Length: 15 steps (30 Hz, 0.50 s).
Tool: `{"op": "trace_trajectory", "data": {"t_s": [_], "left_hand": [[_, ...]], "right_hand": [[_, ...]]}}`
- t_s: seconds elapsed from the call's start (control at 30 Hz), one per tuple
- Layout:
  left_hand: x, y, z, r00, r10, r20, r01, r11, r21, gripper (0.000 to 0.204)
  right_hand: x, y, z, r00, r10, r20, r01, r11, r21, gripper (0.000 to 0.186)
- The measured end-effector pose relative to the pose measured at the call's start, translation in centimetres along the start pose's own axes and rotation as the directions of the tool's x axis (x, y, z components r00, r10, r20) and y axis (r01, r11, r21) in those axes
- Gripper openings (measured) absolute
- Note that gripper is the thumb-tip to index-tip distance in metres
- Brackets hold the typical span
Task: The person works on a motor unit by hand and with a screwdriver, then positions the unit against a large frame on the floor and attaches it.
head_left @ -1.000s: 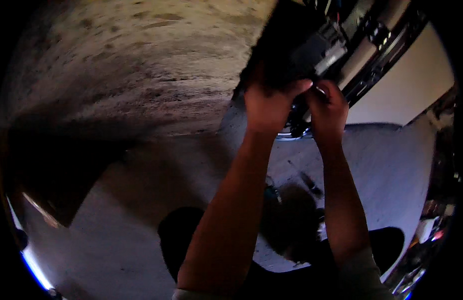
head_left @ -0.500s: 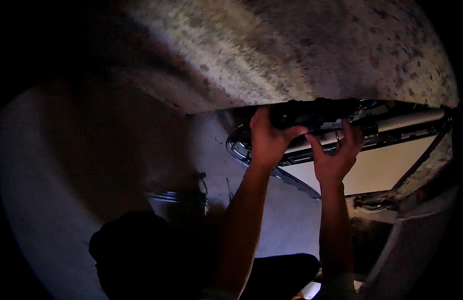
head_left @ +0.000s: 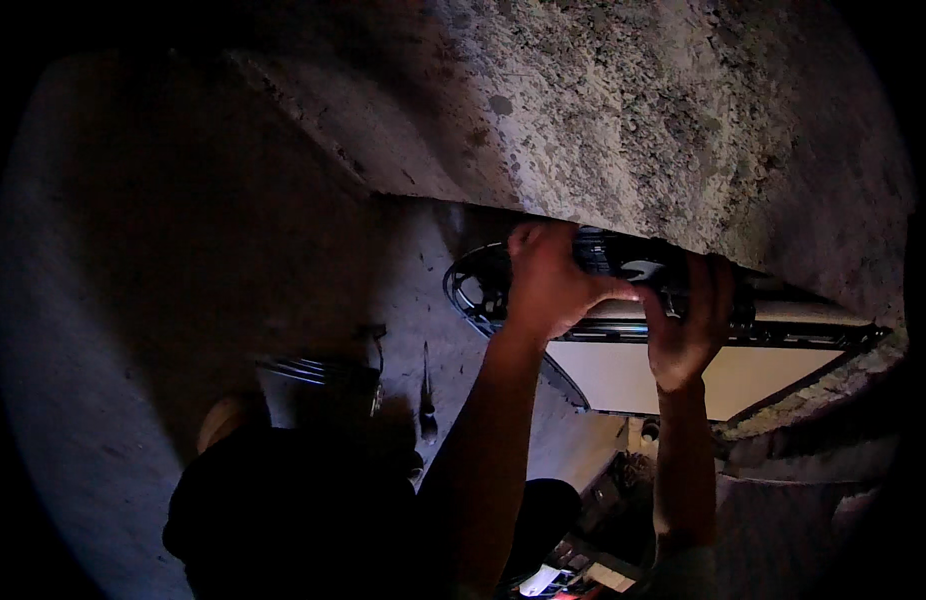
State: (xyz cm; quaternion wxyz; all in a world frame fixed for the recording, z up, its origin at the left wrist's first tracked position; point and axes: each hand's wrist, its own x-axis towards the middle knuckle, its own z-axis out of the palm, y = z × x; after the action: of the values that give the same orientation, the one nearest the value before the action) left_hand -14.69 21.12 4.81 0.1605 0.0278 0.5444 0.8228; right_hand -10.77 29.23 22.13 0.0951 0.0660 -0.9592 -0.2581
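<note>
A black-framed piece with a rounded left end and a flat cream panel point(head_left: 603, 372) lies beneath a rough, mottled surface. Along its upper side runs a dark mechanism point(head_left: 608, 255) of black parts, whose exact kind I cannot make out. My left hand point(head_left: 548, 285) grips its left part, fingers curled over the far side and partly hidden, thumb pointing right. My right hand point(head_left: 688, 330) is closed around the mechanism further right, fingers bent over it. The two thumbs meet at the middle, and a small pale shiny part shows just above them.
The speckled rough surface point(head_left: 623, 130) overhangs close above both hands. On the grey floor point(head_left: 443, 300) to the left lie a dark ribbed object point(head_left: 323, 374) and a thin dark tool point(head_left: 427, 400). Assorted small items point(head_left: 583, 575) crowd the bottom, near my knee.
The view has shifted, showing more floor and clutter below. My right fingers, raised and spread before, now bend over the dark mechanism. My left hand stays at its left part.
</note>
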Motion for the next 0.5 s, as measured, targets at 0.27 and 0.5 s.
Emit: {"op": "trace_trajectory", "data": {"t_s": [0.27, 0.5], "left_hand": [[-0.2, 0.3, 1.2, 0.996, 0.022, -0.088, -0.028, 0.998, -0.063, 0.075], [-0.1, 0.3, 0.8, 0.994, 0.03, -0.106, -0.038, 0.997, -0.072, 0.077]], "right_hand": [[-0.6, 0.0, 0.0, 0.998, 0.054, 0.015, -0.053, 0.996, -0.077, 0.061], [1.2, -0.8, -1.4, 0.961, 0.158, 0.226, -0.165, 0.986, 0.011, 0.067]]}}
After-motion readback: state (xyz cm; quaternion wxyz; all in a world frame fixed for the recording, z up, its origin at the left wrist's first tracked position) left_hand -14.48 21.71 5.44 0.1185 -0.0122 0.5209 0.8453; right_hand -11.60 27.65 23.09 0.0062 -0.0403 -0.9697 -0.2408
